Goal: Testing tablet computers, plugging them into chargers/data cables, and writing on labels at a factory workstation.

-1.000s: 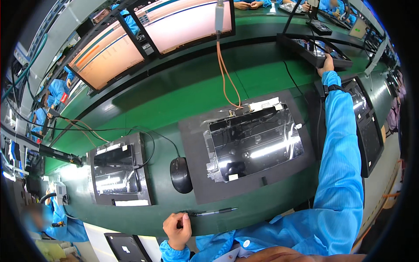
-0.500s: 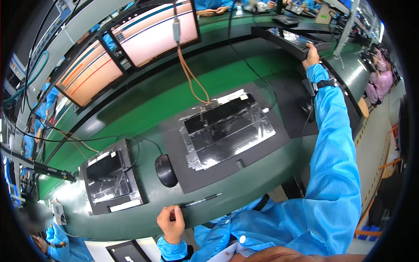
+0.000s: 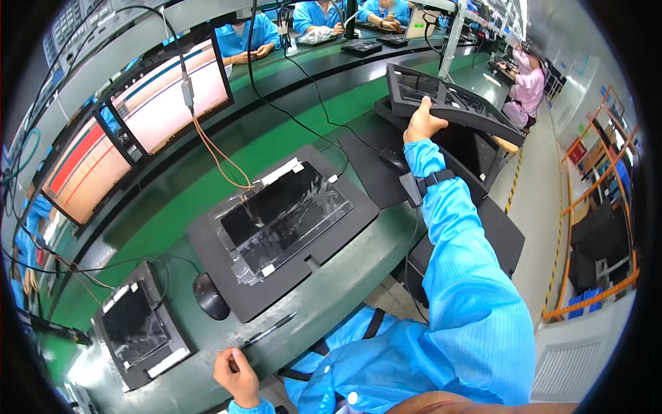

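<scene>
My right hand (image 3: 424,123) reaches out to the far right and grips the near edge of a black tray (image 3: 476,119). The tray is tilted and has shiny dark panels lying inside it. Under it stands another black tray (image 3: 491,181), partly hidden by my arm. My left hand (image 3: 236,375) rests at the table's near edge in a loose fist, with nothing visible in it. Just beyond it lies a pen (image 3: 271,329). Centrally, a display panel (image 3: 286,214) with clear film sits on a black mat (image 3: 258,303), cables joined at its far edge.
A second panel (image 3: 134,323) lies on a stand at the left. Between the two is a black mouse (image 3: 209,297); another mouse (image 3: 393,161) is near my right forearm. Two monitors (image 3: 176,96) stand behind. People in blue sit across the bench; a person in pink (image 3: 527,86) is farther right.
The view has swung to the right. The black tray in my right hand has come up off the one beneath and turned. My left hand remains curled near the pen.
</scene>
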{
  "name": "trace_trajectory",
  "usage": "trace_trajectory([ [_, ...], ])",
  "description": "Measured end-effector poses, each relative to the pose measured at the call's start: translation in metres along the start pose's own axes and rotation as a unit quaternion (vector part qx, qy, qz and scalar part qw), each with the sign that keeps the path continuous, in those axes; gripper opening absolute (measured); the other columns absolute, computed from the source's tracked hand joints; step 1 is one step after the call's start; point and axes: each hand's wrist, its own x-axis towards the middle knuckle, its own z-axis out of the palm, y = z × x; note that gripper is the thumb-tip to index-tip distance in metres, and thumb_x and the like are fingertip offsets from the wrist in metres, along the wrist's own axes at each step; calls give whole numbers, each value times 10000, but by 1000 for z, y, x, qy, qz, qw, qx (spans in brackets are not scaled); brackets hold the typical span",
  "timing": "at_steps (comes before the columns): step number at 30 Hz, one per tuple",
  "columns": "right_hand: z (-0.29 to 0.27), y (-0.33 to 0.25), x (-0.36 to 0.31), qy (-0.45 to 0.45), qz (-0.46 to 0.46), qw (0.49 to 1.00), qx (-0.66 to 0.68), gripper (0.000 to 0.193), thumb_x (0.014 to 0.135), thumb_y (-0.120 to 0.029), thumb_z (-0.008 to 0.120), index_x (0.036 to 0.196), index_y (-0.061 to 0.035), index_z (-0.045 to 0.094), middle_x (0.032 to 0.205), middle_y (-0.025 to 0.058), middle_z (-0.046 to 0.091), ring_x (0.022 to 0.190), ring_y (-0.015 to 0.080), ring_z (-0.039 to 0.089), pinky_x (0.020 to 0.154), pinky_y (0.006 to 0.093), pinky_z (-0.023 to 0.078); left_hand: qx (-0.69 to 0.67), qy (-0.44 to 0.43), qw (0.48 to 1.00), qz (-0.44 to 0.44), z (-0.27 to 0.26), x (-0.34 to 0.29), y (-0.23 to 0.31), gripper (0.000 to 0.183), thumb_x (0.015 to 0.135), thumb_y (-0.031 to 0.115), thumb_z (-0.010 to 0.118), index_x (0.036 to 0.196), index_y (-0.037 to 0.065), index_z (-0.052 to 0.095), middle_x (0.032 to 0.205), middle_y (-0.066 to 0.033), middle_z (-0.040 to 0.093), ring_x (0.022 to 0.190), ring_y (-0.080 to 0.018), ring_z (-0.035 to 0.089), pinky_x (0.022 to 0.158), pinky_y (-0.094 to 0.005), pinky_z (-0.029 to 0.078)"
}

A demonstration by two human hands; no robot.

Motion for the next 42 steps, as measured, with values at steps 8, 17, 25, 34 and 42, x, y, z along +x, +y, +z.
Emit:
trace_trajectory([
  [8,-27,-25,-26,-459,182,853,-166,399,985,-356,630,1053,37,635,838,102,689,628,159,672,598,301,564,-3,-14,999,-40,-8,-8,-2,150,973,105,631,855,13,626,694,5,535,623,-65,443,536,-238,338],
  [17,-112,-115,77,-393,-380,484,-684,491,902,-473,664,1154,-51,656,1160,192,673,1074,351,659,886,461,542,-9,14,1000,-17,-6,-7,1,119,933,45,652,822,13,622,667,-13,514,572,-85,412,504,-256,305],
  [25,-210,-70,164,-378,-421,440,-697,555,924,-359,692,1302,22,553,1337,238,576,1245,386,544,1015,448,468,-27,-9,1000,-11,-12,-5,-7,62,854,62,737,865,29,686,690,-86,620,540,-173,562,508,-300,439],
  [34,-201,-83,137,-474,-397,500,-606,466,876,-254,751,1176,62,584,1144,255,621,1094,445,587,931,468,480,-52,23,998,31,-19,-8,-4,50,866,30,723,863,11,676,663,-46,590,503,-96,517,473,-258,397],
  [42,-164,-145,-49,-604,-304,660,-327,326,963,-203,681,1182,28,609,1120,160,657,1038,282,657,896,374,509,-47,-1,998,29,-19,-10,-7,51,858,30,725,886,18,684,664,-47,590,518,-95,532,482,-258,406],
])
